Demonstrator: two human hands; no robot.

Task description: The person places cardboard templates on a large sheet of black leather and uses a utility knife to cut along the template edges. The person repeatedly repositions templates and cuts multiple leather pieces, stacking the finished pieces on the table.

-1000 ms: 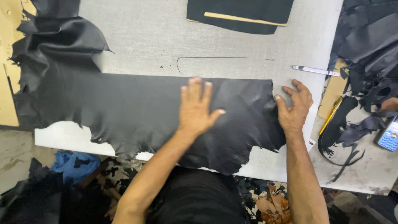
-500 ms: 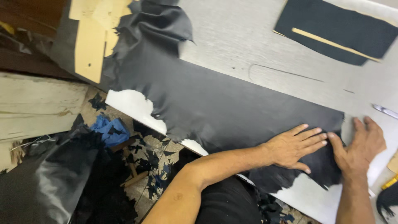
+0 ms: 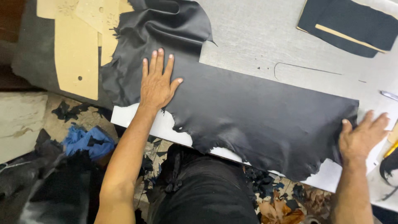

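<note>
1. The black leather sheet [image 3: 257, 112] lies spread across the grey worktop [image 3: 248, 37], its ragged near edge overhanging.
2. It looks limp, thin and smooth; best pressed flat or taken at an edge.
3. Left hand [image 3: 156, 83] lies flat, grip released; right hand [image 3: 361, 139] splayed at the sheet's corner.
4. Farther off: tan card patterns [image 3: 76, 49], a dark folded piece [image 3: 352, 25]; no labels legible.

Black leather sheet [image 3: 257, 112] lies flat across grey table, matte, straight top edge; near edge ragged w/ torn notches, hanging over table front; left end bunched in folds, right end flat.
</note>
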